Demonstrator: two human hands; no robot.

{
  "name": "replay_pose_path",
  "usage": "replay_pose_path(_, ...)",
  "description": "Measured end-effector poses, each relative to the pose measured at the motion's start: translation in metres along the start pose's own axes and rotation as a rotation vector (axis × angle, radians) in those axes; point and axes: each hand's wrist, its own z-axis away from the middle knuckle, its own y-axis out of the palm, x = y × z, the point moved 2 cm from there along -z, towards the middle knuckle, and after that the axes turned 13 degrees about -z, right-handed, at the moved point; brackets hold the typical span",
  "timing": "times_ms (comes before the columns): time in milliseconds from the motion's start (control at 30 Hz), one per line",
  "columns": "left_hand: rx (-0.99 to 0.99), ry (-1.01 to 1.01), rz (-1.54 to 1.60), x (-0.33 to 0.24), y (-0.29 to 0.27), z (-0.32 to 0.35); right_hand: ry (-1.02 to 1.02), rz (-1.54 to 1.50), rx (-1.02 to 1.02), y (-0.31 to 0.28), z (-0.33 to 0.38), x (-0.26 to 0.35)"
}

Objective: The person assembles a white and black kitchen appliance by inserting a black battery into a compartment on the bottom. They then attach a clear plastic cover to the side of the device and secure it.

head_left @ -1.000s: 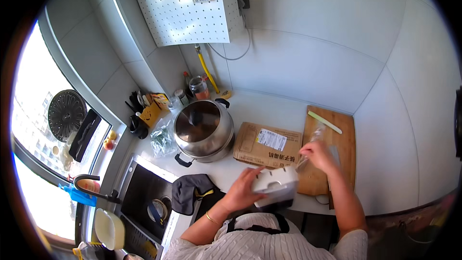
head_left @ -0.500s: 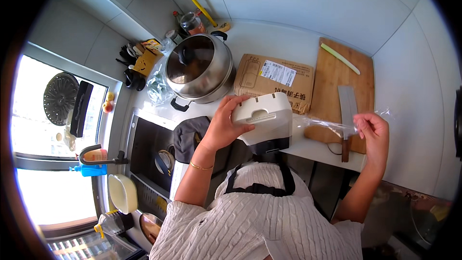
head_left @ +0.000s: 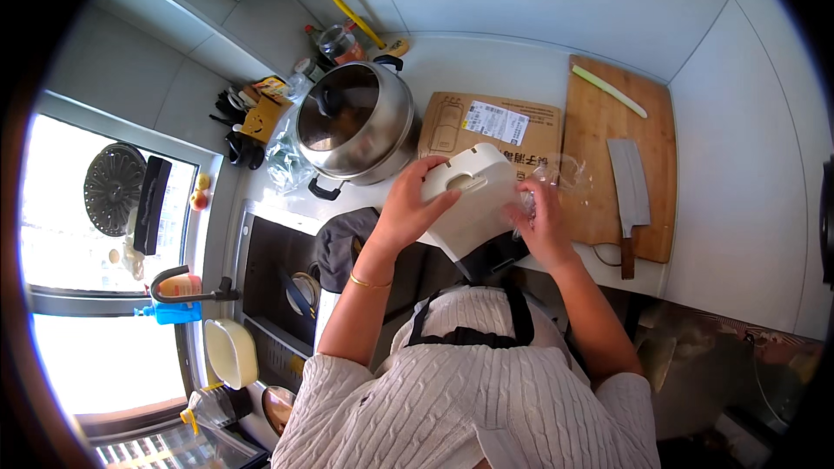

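Over the counter's front edge, a white box-shaped appliance [head_left: 478, 204] with a black end is tilted, black end toward my body. My left hand [head_left: 408, 208] grips its left side, thumb beside an oval recess. At its right side, my right hand [head_left: 546, 224] has its fingers curled round crumpled clear plastic film [head_left: 556, 175], partly hidden by the fingers. Behind the appliance lies a brown cardboard box [head_left: 447, 126] with a white label. A cleaver [head_left: 631, 187] rests on the wooden cutting board [head_left: 591, 135], right of my right hand.
A lidded steel pot [head_left: 382, 143] stands at the back left, near jars [head_left: 343, 43]. Left of me is a dark sink [head_left: 274, 243] with a dark grey cloth [head_left: 343, 247] at its edge. One pale green stalk [head_left: 610, 91] lies on the board.
My right hand has moved left from over the cleaver to the appliance's right side, bringing the film, which was stretched out and is now bunched. The appliance has turned slightly.
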Motion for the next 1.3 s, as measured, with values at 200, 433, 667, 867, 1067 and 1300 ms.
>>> replay_pose_path(200,-0.091,0.029,-0.166,-0.005,0.004,-0.004,-0.036,-0.019,0.013,0.002,-0.005,-0.022)
replay_pose_path(433,-0.265,0.136,-0.193,0.0,-0.006,-0.011,-0.27,-0.097,0.01,0.002,-0.002,-0.009)
replay_pose_path(667,-0.27,0.159,-0.14,0.015,-0.01,-0.015,-0.291,0.069,0.273,-0.002,0.011,-0.004)
replay_pose_path(867,-0.033,0.265,-0.227,0.01,-0.014,-0.007,-0.177,0.073,0.249,0.005,0.029,-0.007)
replay_pose_path(1067,0.316,0.367,-0.306,-0.045,-0.033,0.008,-0.437,0.073,0.191,0.014,0.03,0.006)
replay_pose_path(1300,0.358,0.456,-0.496,-0.021,-0.04,0.031,-0.545,0.054,0.346,0.011,0.034,0.038)
